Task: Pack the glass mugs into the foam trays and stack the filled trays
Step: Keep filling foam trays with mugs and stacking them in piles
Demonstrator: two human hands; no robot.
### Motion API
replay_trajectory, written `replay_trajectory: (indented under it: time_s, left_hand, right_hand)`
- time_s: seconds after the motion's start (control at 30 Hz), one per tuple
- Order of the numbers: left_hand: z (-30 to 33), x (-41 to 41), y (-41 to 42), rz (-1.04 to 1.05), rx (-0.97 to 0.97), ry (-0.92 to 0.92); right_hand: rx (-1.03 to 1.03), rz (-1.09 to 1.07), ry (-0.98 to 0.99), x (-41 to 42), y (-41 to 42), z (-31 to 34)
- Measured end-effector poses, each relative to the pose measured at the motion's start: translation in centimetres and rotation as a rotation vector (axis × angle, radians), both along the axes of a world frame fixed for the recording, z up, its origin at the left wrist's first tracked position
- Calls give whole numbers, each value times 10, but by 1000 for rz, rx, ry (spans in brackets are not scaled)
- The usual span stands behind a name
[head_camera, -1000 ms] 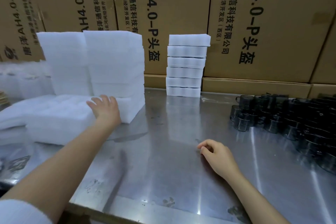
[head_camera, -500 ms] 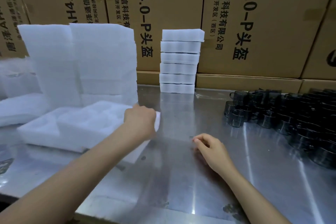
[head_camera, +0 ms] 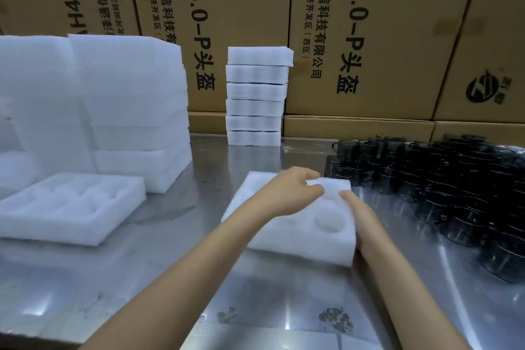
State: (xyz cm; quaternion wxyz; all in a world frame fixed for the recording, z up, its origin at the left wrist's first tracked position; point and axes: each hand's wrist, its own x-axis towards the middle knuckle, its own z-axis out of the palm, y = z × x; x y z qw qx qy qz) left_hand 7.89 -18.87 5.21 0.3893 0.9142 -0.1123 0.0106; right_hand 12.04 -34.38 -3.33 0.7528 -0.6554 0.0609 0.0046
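A white foam tray [head_camera: 309, 233] with round pockets lies on the steel table [head_camera: 170, 264] in front of me. My left hand [head_camera: 295, 190] grips its far edge, fingers curled over the foam. My right hand [head_camera: 355, 207] holds the tray's right side, thumb on top and the fingers hidden behind the edge. The tray's pockets that I can see hold nothing. Dark glass mugs [head_camera: 443, 179] crowd the table to the right, apart from both hands. A stack of several filled trays [head_camera: 255, 96] stands at the back centre.
Tall stacks of foam trays [head_camera: 113, 99] fill the back left, with another foam tray [head_camera: 71, 207] lying flat before them. Cardboard boxes [head_camera: 369, 37] wall off the back. The table's near edge runs along the bottom left.
My left hand has carried a foam tray from the left pile to the middle of the table. My right hand has risen from the tabletop and taken hold of the tray's right side.
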Motion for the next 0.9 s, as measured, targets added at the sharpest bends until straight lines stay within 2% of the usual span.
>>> replay_trajectory:
  time_s: [0.07, 0.13, 0.27, 0.37, 0.5, 0.6, 0.67, 0.8, 0.9]
  left_hand:
    - [-5, 7, 23, 91, 38, -106]
    - [-13, 15, 51, 187, -13, -141]
    - [-46, 19, 79, 360, -392, -29]
    - [-74, 13, 69, 285, -625, 128]
    - [-87, 16, 59, 337, -608, 131]
    - [-84, 23, 62, 398, -746, 216]
    - [-84, 28, 63, 463, -815, 149]
    - [-89, 35, 62, 546, -889, -79]
    - [-92, 33, 61, 464, -936, -119]
  right_hand:
    - [-24, -54, 39, -1, -15, 1]
    - [-69, -76, 68, 2, -25, 1]
    - [-116, -55, 84, 9, -33, 3]
    - [-158, -66, 94, 14, -34, 6]
    - [-254, -60, 128, 22, -42, 9]
    - [-398, -59, 111, 27, -47, 11]
    - [-501, -64, 62, 30, -48, 12]
    - [-572, -155, -151, 44, -46, 15]
    - [-831, -209, -252, 62, -39, 22]
